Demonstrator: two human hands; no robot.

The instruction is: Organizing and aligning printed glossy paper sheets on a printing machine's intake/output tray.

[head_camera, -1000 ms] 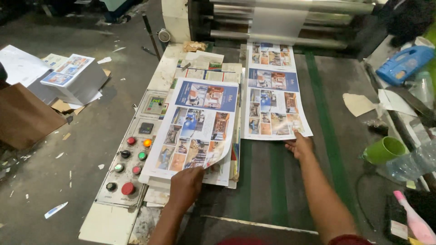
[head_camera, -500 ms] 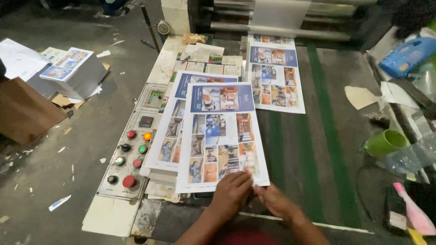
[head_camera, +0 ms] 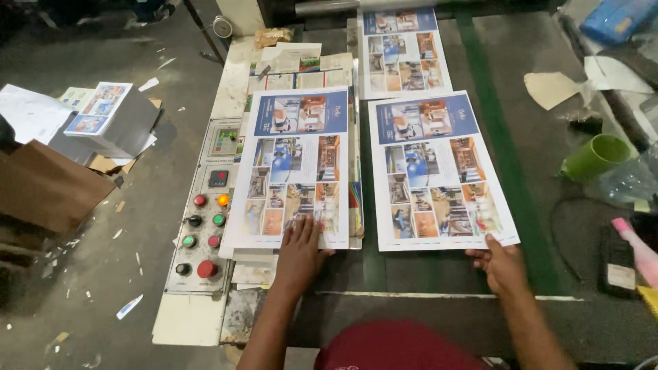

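On the dark table [head_camera: 425,274] with its green stripes, two printed sheets lie side by side, both with their long axes running away from the person, blue headers at the far end. Nearest the right hand [head_camera: 504,264] is the right printed sheet [head_camera: 439,171], which lies directly ahead of that hand, tilted slightly so its near edge slopes down to the right; the hand pinches its near right corner, thumb on top and fingers curled beneath as far as can be seen, so it is closed on the paper's edge. The left hand [head_camera: 299,248] lies flat and open, fingers spread, pressing on the near edge of the left printed sheet [head_camera: 295,164], which tops a stack of similar sheets [head_camera: 354,205] overlapping the grey control panel [head_camera: 205,212] with its red, green and black buttons. The two sheets are just beside each other, a narrow strip of table showing between them, and each hand is nearer its own sheet, at the end closest to the body. A third printed sheet [head_camera: 401,48] lies farther off, in line with the right one and nearly touching its far edge, leading toward the roller at the top of the view. Off to the right, well apart from the sheets, stand a green cup [head_camera: 596,156] and a clear plastic bottle [head_camera: 627,179]; on the floor to the left sits a stack of paper [head_camera: 103,123] beside a brown cardboard box [head_camera: 48,185].
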